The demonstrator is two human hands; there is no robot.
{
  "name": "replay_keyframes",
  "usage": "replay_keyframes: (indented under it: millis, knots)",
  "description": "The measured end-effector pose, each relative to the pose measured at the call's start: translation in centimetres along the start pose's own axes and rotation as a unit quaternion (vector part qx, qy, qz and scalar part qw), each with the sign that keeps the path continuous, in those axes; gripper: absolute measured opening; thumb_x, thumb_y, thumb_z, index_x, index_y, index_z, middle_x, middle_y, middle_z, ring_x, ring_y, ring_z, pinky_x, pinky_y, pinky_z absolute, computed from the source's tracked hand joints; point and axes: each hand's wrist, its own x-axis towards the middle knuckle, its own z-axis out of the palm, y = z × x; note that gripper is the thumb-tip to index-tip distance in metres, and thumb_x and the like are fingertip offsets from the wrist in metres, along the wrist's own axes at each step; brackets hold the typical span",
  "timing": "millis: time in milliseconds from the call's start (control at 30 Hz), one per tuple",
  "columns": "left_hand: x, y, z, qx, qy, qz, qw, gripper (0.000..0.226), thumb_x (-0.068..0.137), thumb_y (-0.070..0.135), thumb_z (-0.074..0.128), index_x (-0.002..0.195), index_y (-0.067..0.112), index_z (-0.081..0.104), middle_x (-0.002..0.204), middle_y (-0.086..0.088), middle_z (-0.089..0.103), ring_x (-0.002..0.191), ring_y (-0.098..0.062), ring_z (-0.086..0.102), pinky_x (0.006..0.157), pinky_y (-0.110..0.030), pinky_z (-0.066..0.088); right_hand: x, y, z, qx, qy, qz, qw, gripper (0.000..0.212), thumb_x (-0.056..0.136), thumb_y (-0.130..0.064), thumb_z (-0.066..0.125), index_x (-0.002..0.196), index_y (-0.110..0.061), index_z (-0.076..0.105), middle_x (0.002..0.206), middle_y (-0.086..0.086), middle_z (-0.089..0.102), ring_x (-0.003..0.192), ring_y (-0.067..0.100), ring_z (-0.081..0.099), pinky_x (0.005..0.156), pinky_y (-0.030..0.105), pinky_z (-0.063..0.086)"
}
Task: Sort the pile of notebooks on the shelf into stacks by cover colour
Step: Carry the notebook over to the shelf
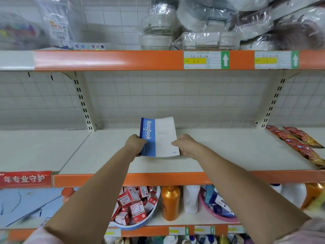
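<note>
Both arms reached forward; left hand (136, 143) and right hand (184, 144) gripped the blue-and-white notebook (159, 137) by its side edges, fingers clamped, above the shelf (228, 152).

price labels (206, 60) blurred, fingertips under notebook (159, 138)

Notebook (159, 137) cover: smooth paper, slight sheen. Shelf (228, 152): matt painted metal. Bottle (170, 202): glossy orange plastic.

Bright, even light falls from overhead, leaving only a soft shadow under the upper shelf (109, 60). The wide lens bows the shelf edges outward. The corners smear badly; the plastic-wrapped goods (211, 23) up top show glare, and their labels are perhaps unreadable.
</note>
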Motion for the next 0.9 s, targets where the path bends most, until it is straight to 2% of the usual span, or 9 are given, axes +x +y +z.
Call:
replay_keyframes:
  millis: [67,133,233,333,433,533,667,800,900]
  knots:
    - [-0.2,-0.1,-0.7,-0.001,0.010,-0.001,1.000,0.015,0.093,0.011,0.053,0.106,0.008,0.045,0.106,-0.010,0.051,0.093,-0.028,0.052,0.069,-0.035,0.047,0.0,-0.4,0.6,-0.003,-0.007,-0.009,1.000,0.006,0.092,-0.005,0.051,0.089,-0.007,0.056,0.111,0.018,0.065,0.095,0.028,0.064,0.082,0.036,0.051]
    - [-0.4,-0.3,-1.4,0.004,0.023,-0.003,1.000,0.016,0.093,0.011,0.053,0.106,0.008,0.045,0.105,-0.010,0.051,0.092,-0.027,0.052,0.070,-0.035,0.047,0.3,-0.8,1.0,-0.003,-0.014,-0.017,1.000,0.012,0.091,-0.006,0.052,0.080,-0.012,0.053,0.104,0.015,0.066,0.088,0.026,0.062,0.076,0.034,0.048]
    - [-0.9,-0.5,-2.6,0.010,0.042,-0.005,0.999,0.014,0.093,0.012,0.053,0.104,0.008,0.046,0.103,-0.009,0.051,0.092,-0.027,0.052,0.069,-0.036,0.047,0.6,-1.3,1.9,0.000,-0.033,-0.028,0.999,0.009,0.088,-0.007,0.051,0.081,-0.011,0.055,0.095,0.011,0.066,0.079,0.023,0.061,0.069,0.030,0.047]
    - [-1.6,-0.9,-4.0,0.001,0.058,-0.011,0.998,0.007,0.093,0.010,0.051,0.098,0.006,0.049,0.099,-0.010,0.054,0.088,-0.029,0.054,0.070,-0.036,0.050,1.0,-1.7,2.8,-0.021,-0.050,-0.048,0.997,0.002,0.085,-0.010,0.053,0.085,-0.010,0.054,0.095,0.022,0.063,0.079,0.022,0.054,0.071,0.030,0.041]
    - [-2.6,-1.4,-5.5,-0.012,0.075,-0.025,0.997,0.006,0.093,0.008,0.050,0.097,0.003,0.050,0.096,-0.013,0.055,0.085,-0.031,0.055,0.063,-0.034,0.050,1.5,-2.2,3.8,-0.029,-0.070,-0.069,0.995,0.005,0.085,-0.012,0.054,0.080,-0.013,0.054,0.090,0.009,0.062,0.076,0.020,0.056,0.068,0.027,0.042]
    - [-3.3,-1.9,-7.1,-0.003,0.105,-0.033,0.994,0.008,0.092,0.008,0.051,0.095,0.002,0.051,0.093,-0.015,0.057,0.084,-0.032,0.056,0.074,-0.038,0.051,1.7,-2.9,5.0,-0.038,-0.088,-0.098,0.990,0.013,0.086,-0.013,0.055,0.074,-0.018,0.051,0.078,-0.001,0.062,0.065,0.011,0.057,0.053,0.020,0.042]
    - [-4.3,-2.8,-9.5,0.011,0.150,-0.040,0.988,0.008,0.091,0.007,0.051,0.095,0.001,0.053,0.095,-0.017,0.058,0.082,-0.031,0.055,0.080,-0.043,0.054,1.8,-3.9,7.1,-0.050,-0.125,-0.131,0.982,0.015,0.086,-0.014,0.056,0.073,-0.014,0.047,0.085,0.006,0.067,0.078,0.021,0.063,0.071,0.032,0.051]
    - [-5.6,-3.8,-11.9,0.049,0.194,-0.048,0.979,0.010,0.092,0.010,0.051,0.092,0.001,0.055,0.091,-0.016,0.058,0.072,-0.027,0.054,0.060,-0.033,0.049,1.5,-4.8,9.8,-0.068,-0.146,-0.172,0.972,0.016,0.087,-0.018,0.057,0.077,-0.012,0.046,0.091,0.019,0.065,0.084,0.030,0.063,0.082,0.045,0.053]
    - [-6.9,-4.8,-13.8,0.067,0.223,-0.055,0.971,0.011,0.092,0.012,0.052,0.089,0.002,0.055,0.082,-0.013,0.055,0.067,-0.025,0.050,0.060,-0.031,0.046,0.8,-5.4,12.0,-0.076,-0.144,-0.196,0.967,0.015,0.086,-0.019,0.057,0.077,-0.011,0.050,0.099,0.023,0.067,0.096,0.038,0.065,0.086,0.052,0.053]
